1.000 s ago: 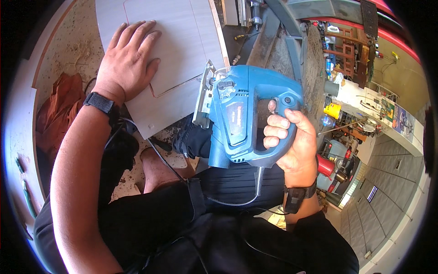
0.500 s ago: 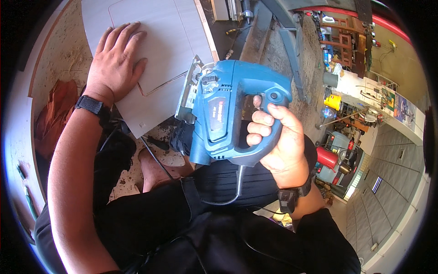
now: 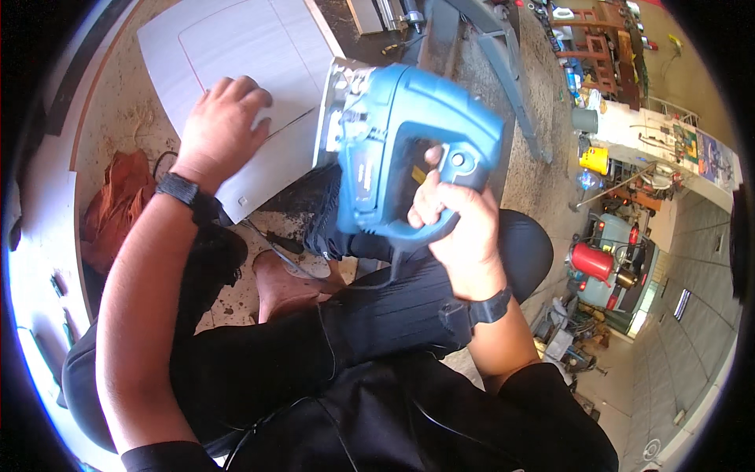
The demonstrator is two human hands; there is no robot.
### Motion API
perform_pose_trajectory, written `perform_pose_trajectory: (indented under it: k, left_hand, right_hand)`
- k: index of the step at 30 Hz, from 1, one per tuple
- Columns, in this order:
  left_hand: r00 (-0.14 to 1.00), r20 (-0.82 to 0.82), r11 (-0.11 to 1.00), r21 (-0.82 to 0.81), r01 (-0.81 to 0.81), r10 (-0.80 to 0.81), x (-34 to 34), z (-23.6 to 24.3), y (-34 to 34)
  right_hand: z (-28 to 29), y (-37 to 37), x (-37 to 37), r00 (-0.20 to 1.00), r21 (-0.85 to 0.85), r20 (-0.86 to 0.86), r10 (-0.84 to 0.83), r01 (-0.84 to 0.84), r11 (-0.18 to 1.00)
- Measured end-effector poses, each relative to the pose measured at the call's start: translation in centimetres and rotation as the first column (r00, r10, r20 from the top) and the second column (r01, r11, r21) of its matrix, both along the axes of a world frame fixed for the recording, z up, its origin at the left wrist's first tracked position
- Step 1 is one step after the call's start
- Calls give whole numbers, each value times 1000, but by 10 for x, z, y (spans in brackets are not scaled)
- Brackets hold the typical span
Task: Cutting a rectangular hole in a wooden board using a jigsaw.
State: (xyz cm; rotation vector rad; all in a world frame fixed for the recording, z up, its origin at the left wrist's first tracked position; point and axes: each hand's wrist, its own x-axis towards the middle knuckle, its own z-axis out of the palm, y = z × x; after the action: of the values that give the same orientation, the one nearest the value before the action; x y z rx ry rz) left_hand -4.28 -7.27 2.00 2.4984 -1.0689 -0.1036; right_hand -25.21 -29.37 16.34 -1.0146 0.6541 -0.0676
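Observation:
My right hand (image 3: 460, 212) is wrapped round the handle of a blue jigsaw (image 3: 370, 149), held up above my thigh. The saw's metal base plate faces left, and its cord hangs from the rear of the handle. A pale, flat board (image 3: 244, 47) lies at the upper left, marked with a thin red line that has a rounded corner. Along part of that line runs a dark, narrow cut. My left hand (image 3: 224, 130) is over the board, its fingers bent and a little apart with nothing in them. Whether its fingertips touch the surface, I cannot tell.
Left of the board is a crumpled rust-brown cloth (image 3: 118, 208) near dusty flooring. A grey metal frame (image 3: 507, 82) stands beyond the saw. Farther right are a yellow bucket (image 3: 594, 160), a red cylinder (image 3: 591, 261) and piled tools. My bare foot (image 3: 287, 287) is below the board.
My left hand has gone from lying flat on the board to bent fingers, shifting right and down in view. The jigsaw has tilted and risen slightly in my right hand.

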Motion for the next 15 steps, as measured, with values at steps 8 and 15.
perform_pose_trajectory:
  k: [8,15]
  left_hand:
    - [995,-69,953,290,89,-72,-25,25,-46]
    - [1000,-3,937,350,19,-20,-24,-1,-69]
  right_hand:
    - [82,-81,6,994,-360,108,25,16,933]
    - [87,-193,43,978,-506,155,142,-45,861]
